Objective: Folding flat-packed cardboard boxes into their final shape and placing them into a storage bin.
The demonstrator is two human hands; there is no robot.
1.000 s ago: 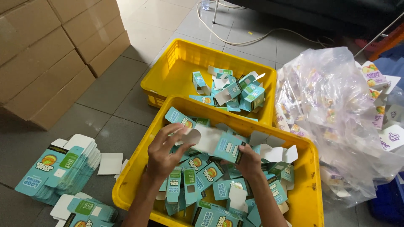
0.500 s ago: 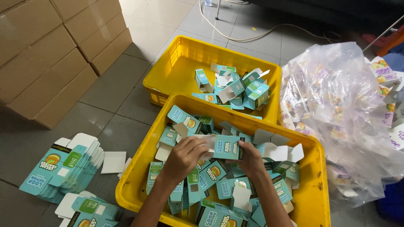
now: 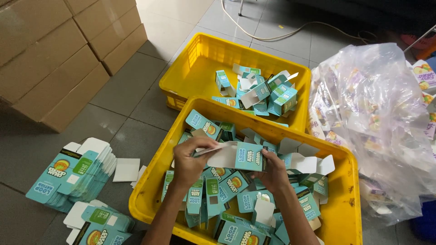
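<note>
Left hand [image 3: 190, 159]: raised over the near crate, fingers curled and pinching the white flap end of a small teal carton.
Right hand [image 3: 271, 169]: just beside the left, fingers closed around the printed end of the same carton, thumb on its front face.
Held carton [image 3: 236, 155]: teal with white inner flaps, lying roughly level between both hands, above the pile in the near crate; whether folded flat or partly opened is hard to tell from this angle.
Near crate [image 3: 150, 190]: yellow plastic, directly below the hands, filled with loose teal cartons [image 3: 227, 186] lying at all angles, some with white flaps open.
Far crate [image 3: 190, 77]: yellow plastic, touching the far side of the near crate, holding a smaller heap of teal cartons [image 3: 263, 90] gathered toward its right half.
Flat stack [image 3: 75, 174]: unfolded teal carton blanks on the grey tiled floor, left of the near crate, fanned slightly.
Second stack [image 3: 97, 224]: more blanks at the lower left edge, partly cut off.
Plastic bag [image 3: 377, 122]: clear and crumpled, right of both crates, with printed packets dimly visible inside.
Cardboard boxes [image 3: 54, 50]: brown, stacked at the upper left.
Cable [image 3: 281, 31]: pale cord trailing across the floor beyond the far crate.
</note>
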